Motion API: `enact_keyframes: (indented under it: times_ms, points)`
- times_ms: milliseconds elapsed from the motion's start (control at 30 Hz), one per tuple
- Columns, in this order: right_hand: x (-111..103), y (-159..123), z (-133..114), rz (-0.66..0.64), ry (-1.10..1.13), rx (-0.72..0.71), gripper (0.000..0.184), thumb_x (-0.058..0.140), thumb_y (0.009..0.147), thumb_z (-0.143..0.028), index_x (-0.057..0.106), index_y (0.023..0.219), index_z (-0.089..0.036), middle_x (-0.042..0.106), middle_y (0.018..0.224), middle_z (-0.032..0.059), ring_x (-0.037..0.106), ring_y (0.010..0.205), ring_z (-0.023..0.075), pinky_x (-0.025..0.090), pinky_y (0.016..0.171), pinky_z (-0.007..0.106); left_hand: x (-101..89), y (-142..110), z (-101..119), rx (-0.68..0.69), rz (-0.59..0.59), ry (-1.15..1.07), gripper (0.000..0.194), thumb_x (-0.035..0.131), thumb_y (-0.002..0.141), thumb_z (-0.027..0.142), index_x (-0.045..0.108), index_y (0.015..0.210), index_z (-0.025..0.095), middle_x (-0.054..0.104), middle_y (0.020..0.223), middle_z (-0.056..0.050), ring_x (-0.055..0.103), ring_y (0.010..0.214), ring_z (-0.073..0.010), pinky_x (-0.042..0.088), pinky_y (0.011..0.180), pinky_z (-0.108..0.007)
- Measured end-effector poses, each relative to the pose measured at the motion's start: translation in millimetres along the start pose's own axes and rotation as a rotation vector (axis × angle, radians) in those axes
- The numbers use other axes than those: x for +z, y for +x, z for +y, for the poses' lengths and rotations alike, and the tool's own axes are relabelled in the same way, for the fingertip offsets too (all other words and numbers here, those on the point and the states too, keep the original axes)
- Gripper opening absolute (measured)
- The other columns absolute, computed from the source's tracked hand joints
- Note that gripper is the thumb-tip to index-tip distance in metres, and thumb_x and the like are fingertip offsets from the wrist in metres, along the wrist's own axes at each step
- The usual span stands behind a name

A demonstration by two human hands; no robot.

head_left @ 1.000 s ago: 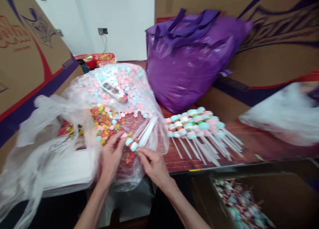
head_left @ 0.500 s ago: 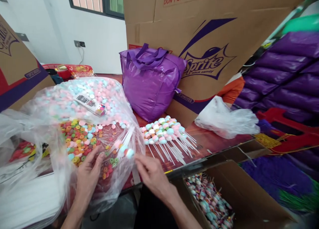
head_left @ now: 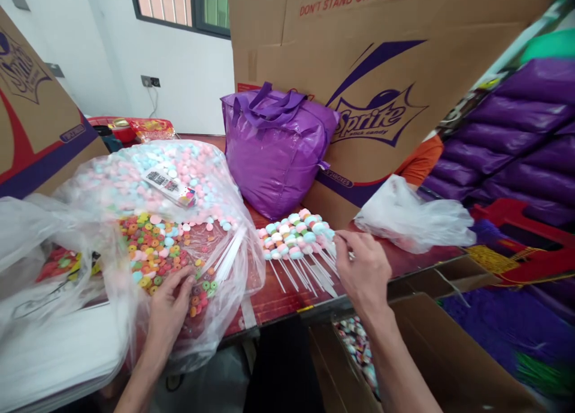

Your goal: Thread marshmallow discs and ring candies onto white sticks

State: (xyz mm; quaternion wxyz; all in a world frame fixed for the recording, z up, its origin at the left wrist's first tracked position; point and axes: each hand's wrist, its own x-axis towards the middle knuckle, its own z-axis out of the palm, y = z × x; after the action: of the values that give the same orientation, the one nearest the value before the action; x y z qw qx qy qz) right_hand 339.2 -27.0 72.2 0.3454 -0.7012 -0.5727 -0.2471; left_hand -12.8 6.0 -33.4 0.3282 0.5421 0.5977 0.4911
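My right hand (head_left: pixel 363 269) is closed in a pinch at the right end of a row of marshmallow skewers (head_left: pixel 294 236). It grips a marshmallow skewer whose stick is mostly hidden by the fingers. These skewers lie side by side, white sticks toward me, with pastel marshmallows and coloured rings threaded on. Over the loose gummy rings (head_left: pixel 173 251), my left hand (head_left: pixel 173 299) has thumb and fingertips drawn together; what they hold is too small to make out. Loose white sticks (head_left: pixel 231 254) rest on the clear plastic bag (head_left: pixel 211 329), just right of the rings.
Pink, blue and white marshmallows (head_left: pixel 197 161) heap behind the rings, with a printed label stack (head_left: pixel 168 187) on top. A purple bag (head_left: pixel 278 155) and large carton (head_left: pixel 269 54) stand behind. White plastic (head_left: pixel 413 215) lies right. An open box (head_left: pixel 431 341) of wrapped candy is below the table.
My right hand has carried a marshmallow skewer rightward from above the plastic bag to the end of the row. My left hand stays over the gummy rings, its fingertips drawn closer together.
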Motion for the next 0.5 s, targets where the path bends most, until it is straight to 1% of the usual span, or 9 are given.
enact_keyframes:
  times_ms: [33,67,100,167,200,267,333,400,500]
  points:
    - [0,-8,-11,0.03,0.063,-0.03,0.025,0.052,0.097,-0.026,0.074,0.095,-0.016,0.073,0.091,0.0131,0.065,0.085,0.0245,0.049,0.079,0.036,0.0,0,0,0.012,-0.003,0.004,0.042,0.064,0.079,0.051,0.077,0.103,0.019,0.077,0.107,-0.009,0.07,0.104,-0.0274,0.051,0.103,-0.046]
    - [1,-17,-23,0.012,0.153,-0.079,0.023,0.052,0.098,-0.025,0.073,0.096,-0.017,0.073,0.09,0.0114,0.066,0.086,0.0234,0.05,0.083,0.036,0.1,0,1,0.027,-0.006,0.01,0.042,0.064,0.08,0.05,0.077,0.103,0.019,0.077,0.107,-0.01,0.07,0.104,-0.0271,0.051,0.103,-0.045]
    - [5,-25,-36,-0.051,0.259,-0.148,0.022,0.051,0.098,-0.022,0.072,0.096,-0.018,0.074,0.09,0.0094,0.067,0.086,0.0216,0.051,0.085,0.034,0.4,0,0,0.045,-0.008,0.018,0.041,0.063,0.081,0.049,0.077,0.104,0.019,0.077,0.108,-0.01,0.069,0.104,-0.0269,0.051,0.103,-0.045]
    - [18,-42,-63,-0.289,0.411,-0.245,0.024,0.047,0.099,-0.019,0.071,0.099,-0.019,0.075,0.094,0.0082,0.069,0.087,0.0196,0.053,0.083,0.03,1.2,-1,0,0.079,-0.013,0.033,0.038,0.062,0.082,0.046,0.077,0.104,0.019,0.076,0.109,-0.01,0.069,0.105,-0.0264,0.051,0.102,-0.045]
    - [26,-48,-76,-0.399,0.415,-0.25,0.025,0.046,0.098,-0.017,0.071,0.1,-0.019,0.075,0.095,0.0085,0.069,0.087,0.0198,0.053,0.082,0.03,1.7,-1,-1,0.093,-0.012,0.036,0.036,0.062,0.083,0.044,0.077,0.104,0.019,0.076,0.109,-0.01,0.069,0.104,-0.0259,0.051,0.102,-0.044]
    - [43,-56,-100,-0.573,0.373,-0.229,0.025,0.046,0.097,-0.015,0.07,0.099,-0.017,0.074,0.097,0.0095,0.069,0.09,0.0208,0.052,0.082,0.03,2.5,-1,-2,0.109,-0.01,0.035,0.033,0.061,0.085,0.04,0.077,0.104,0.019,0.076,0.108,-0.01,0.069,0.103,-0.025,0.052,0.1,-0.043]
    - [58,-56,-122,-0.691,0.314,-0.192,0.023,0.046,0.097,-0.015,0.069,0.101,-0.017,0.073,0.099,0.0097,0.068,0.095,0.0217,0.05,0.085,0.03,3.1,-2,-3,0.123,-0.009,0.036,0.031,0.06,0.086,0.037,0.076,0.105,0.019,0.076,0.108,-0.009,0.069,0.103,-0.0244,0.052,0.099,-0.042]
    - [69,-51,-142,-0.756,0.261,-0.157,0.021,0.048,0.099,-0.021,0.068,0.103,-0.016,0.072,0.102,0.011,0.067,0.098,0.0237,0.049,0.087,0.032,3.7,-2,-3,0.137,-0.012,0.044,0.029,0.059,0.088,0.034,0.076,0.106,0.02,0.075,0.109,-0.009,0.068,0.104,-0.0243,0.052,0.099,-0.042]
    - [82,-45,-164,-0.777,0.218,-0.064,0.023,0.053,0.097,-0.028,0.066,0.107,-0.012,0.071,0.105,0.0181,0.067,0.097,0.0296,0.049,0.083,0.037,4.5,-2,-2,0.152,-0.011,0.066,0.027,0.059,0.089,0.031,0.076,0.107,0.02,0.075,0.11,-0.009,0.068,0.105,-0.024,0.051,0.1,-0.042]
